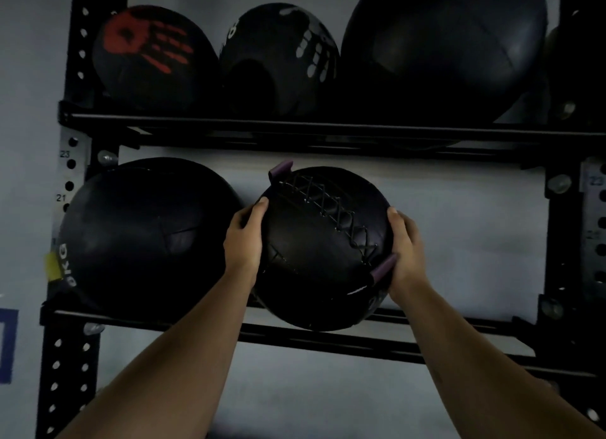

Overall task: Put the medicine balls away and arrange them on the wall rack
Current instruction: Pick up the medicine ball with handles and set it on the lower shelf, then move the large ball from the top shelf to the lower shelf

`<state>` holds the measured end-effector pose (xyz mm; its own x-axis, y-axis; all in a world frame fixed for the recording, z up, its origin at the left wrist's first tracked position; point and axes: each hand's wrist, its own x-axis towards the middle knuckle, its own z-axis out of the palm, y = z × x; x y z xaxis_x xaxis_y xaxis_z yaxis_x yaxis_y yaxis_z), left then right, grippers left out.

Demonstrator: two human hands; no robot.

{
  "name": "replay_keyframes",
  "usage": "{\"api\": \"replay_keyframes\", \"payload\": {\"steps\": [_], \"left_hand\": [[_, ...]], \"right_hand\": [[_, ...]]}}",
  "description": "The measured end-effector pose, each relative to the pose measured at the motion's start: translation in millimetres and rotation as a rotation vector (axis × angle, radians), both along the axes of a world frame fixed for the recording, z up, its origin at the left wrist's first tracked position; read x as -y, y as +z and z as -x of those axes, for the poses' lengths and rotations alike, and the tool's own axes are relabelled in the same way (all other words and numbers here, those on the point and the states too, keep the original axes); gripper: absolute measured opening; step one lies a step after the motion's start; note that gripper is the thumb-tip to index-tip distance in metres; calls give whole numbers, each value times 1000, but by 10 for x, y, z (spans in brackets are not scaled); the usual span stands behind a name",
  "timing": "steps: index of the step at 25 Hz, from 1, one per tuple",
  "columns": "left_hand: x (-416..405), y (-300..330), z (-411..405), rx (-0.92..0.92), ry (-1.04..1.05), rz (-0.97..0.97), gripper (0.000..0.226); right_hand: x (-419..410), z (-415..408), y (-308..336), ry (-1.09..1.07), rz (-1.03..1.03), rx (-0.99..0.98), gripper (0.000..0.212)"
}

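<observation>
Dim pale wall [459, 228] behind a black wall rack [328, 133] with perforated uprights and two shelf rails in view. Lighting is low, everything reads dark.

I have both bare hands on one black medicine ball [323, 248] with cross-lacing on its face and two purple tabs [383, 268], one at its top left and one at its lower right. Left hand [244, 238] is pressed flat on the ball's left side, fingers [260, 205] curled over the upper left edge. Right hand [406, 245] cups the right side, thumb up by the top right, palm just beside the lower purple tab. Both hands are spread wide around the ball, clamping it between them.

Held ball sits at the lower shelf [426, 324], its bottom overlapping the front rail; I cannot tell if it rests on the rail or is carried. Just left of it, touching or nearly so, a larger black ball marked "KG" [144, 235] sits on the same shelf.

Upper shelf holds three: red handprint ball [151, 55], grey handprint ball [278, 58], big plain black ball [446, 48].
</observation>
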<state>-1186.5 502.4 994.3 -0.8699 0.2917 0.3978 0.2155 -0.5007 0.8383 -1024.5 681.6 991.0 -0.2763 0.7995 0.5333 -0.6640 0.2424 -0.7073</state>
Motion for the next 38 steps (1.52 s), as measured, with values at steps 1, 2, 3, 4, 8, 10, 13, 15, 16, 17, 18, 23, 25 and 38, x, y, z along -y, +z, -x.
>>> {"api": "replay_keyframes", "payload": {"steps": [1,2,3,4,8,10,13,15,16,17,18,23,25,38], "left_hand": [[-63,-24,33,-4,13,8,70],[-123,-47,63,-10,24,15,68],[-181,-72,90,-18,35,22,64],[-234,-95,119,-26,48,32,61],[-341,-124,189,-28,77,55,56],[-363,-141,205,-27,78,38,54],[-390,-193,199,-125,150,34,41],[-398,-203,180,-259,218,74,35],[-390,-185,191,-323,245,116,38],[-371,-160,209,-372,260,164,41],[-342,-132,217,-401,261,208,42],[-131,60,117,-453,228,292,35],[-38,203,16,-483,209,296,31],[371,1446,-1723,-788,192,260,19]], "right_hand": [[-74,51,-50,4,13,-1,40],[-146,101,-93,14,30,-2,40],[-212,137,-131,32,51,0,38],[-261,166,-158,52,70,6,33],[-380,233,-195,66,77,41,33],[-405,261,-179,42,38,58,44],[-420,222,-123,-32,-26,209,44],[-413,124,-67,-62,-62,356,37],[-405,66,-36,-74,-84,422,35],[-397,4,-2,-96,-110,481,37],[-382,-59,27,-126,-134,532,41],[-173,-352,244,-265,-255,661,41],[-41,-477,383,-300,-284,666,38],[626,-1823,1491,-450,-485,454,13]]}}
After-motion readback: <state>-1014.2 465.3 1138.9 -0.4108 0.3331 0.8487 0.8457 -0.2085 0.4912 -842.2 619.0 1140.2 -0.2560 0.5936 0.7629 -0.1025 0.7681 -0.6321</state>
